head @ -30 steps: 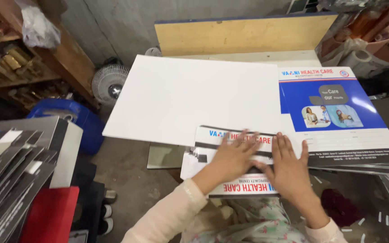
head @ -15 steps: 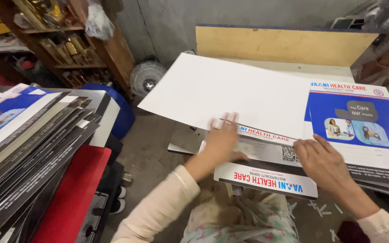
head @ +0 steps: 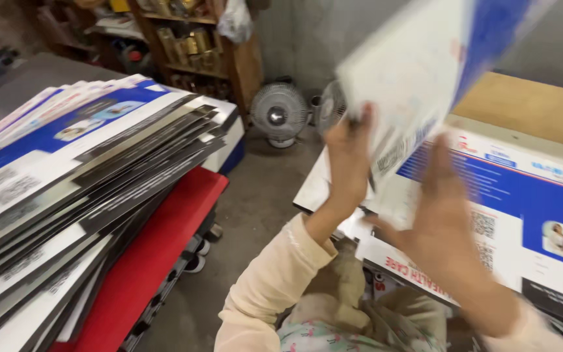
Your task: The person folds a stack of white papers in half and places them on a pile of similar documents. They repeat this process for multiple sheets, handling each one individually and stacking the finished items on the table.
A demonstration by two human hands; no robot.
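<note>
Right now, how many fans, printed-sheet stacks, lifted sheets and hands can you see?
Fans: 2, one standing clear, one partly hidden.
Printed-sheet stacks: 2, left stack and right stack.
Lifted sheet: 1.
Hands: 2, left hand, right hand.
Total: 7

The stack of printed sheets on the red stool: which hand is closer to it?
Left. The left hand grips the lifted sheet on the side toward the stack, though apart from it. The right hand is farther off, over the printed pile.
</note>
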